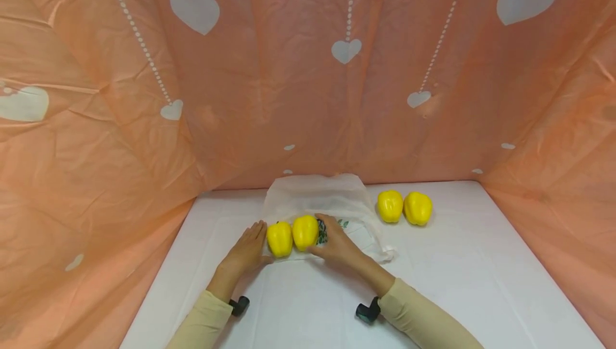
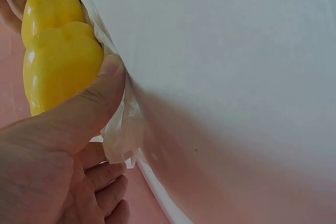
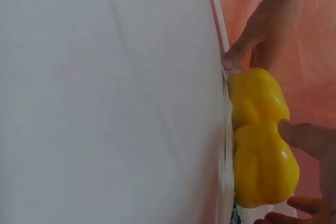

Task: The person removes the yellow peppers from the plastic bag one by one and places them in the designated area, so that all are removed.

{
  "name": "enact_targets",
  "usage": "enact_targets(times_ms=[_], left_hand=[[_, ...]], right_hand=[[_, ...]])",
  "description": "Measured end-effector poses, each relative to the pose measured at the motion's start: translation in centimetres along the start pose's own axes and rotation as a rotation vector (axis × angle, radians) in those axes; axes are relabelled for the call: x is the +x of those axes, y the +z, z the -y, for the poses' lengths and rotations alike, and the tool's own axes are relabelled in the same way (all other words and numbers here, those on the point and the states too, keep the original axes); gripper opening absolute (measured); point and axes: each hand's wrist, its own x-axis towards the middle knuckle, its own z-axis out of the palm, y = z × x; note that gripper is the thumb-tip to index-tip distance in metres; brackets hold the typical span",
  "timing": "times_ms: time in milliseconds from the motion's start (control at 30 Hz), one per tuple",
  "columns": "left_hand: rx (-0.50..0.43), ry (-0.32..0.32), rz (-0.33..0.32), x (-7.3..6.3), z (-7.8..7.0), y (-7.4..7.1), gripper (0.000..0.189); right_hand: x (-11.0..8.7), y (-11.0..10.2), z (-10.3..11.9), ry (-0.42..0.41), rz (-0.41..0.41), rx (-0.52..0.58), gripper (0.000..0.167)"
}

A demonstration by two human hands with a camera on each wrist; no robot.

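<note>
Two yellow bell peppers, a left one (image 1: 279, 239) and a right one (image 1: 305, 232), lie side by side on a thin whitish bag (image 1: 313, 194) with a green leafy print. My left hand (image 1: 247, 248) rests beside the left pepper with its fingers extended; in the left wrist view its thumb (image 2: 111, 69) touches the bag's edge. From the right, my right hand (image 1: 337, 242) holds the right pepper between thumb and fingers; the right wrist view shows the thumb (image 3: 299, 135) against the pepper. The undersides of both peppers are hidden.
Two more yellow bell peppers (image 1: 390, 206) (image 1: 418, 208) stand close together at the table's back right. A white cloth covers the table (image 1: 457, 285). Orange curtains (image 1: 308, 98) with white hearts hang behind it and at both sides.
</note>
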Motion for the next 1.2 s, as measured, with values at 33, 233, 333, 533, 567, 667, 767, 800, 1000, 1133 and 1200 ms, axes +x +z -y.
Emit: enact_targets(times_ms=[33, 233, 333, 533, 567, 667, 767, 800, 1000, 1133, 1200], left_hand=[[0.004, -0.002, 0.004, 0.0, 0.0, 0.0, 0.095], [0.003, 0.002, 0.001, 0.0, 0.1, 0.1, 0.095], [-0.003, 0.008, -0.008, 0.0, 0.1, 0.2, 0.094], [-0.006, 0.007, -0.004, 0.0, 0.2, 0.2, 0.095], [-0.009, 0.006, -0.002, 0.0, 0.2, 0.2, 0.095], [-0.019, 0.002, -0.004, -0.1, 0.2, 0.2, 0.095], [-0.033, -0.001, -0.006, -0.1, 0.1, 0.2, 0.095], [-0.034, 0.000, -0.007, -0.1, 0.1, 0.1, 0.096], [-0.026, 0.008, -0.015, -0.1, 0.1, 0.1, 0.096], [-0.022, 0.010, -0.016, 0.0, 0.3, 0.3, 0.096], [-0.018, 0.011, -0.015, 0.0, 0.4, 0.4, 0.096]], right_hand=[[0.0, 0.1, 0.0, -0.001, -0.001, 0.000, 0.089], [0.3, 0.7, -0.2, -0.030, -0.027, -0.027, 0.089], [0.5, 0.9, -0.1, -0.034, -0.038, -0.049, 0.090], [0.5, 1.2, -0.2, -0.012, -0.043, -0.062, 0.090], [0.5, 1.2, -0.2, -0.012, -0.045, -0.058, 0.090], [0.5, 1.2, -0.2, -0.013, -0.041, -0.049, 0.089], [0.3, 1.1, -0.1, -0.011, -0.035, -0.046, 0.089], [0.3, 1.0, -0.1, -0.009, -0.031, -0.048, 0.089], [0.0, 0.7, -0.3, -0.009, -0.024, -0.046, 0.088], [-0.2, 0.5, -0.4, -0.005, -0.026, -0.034, 0.088], [-0.4, 0.4, -0.4, -0.007, -0.030, -0.028, 0.088]])
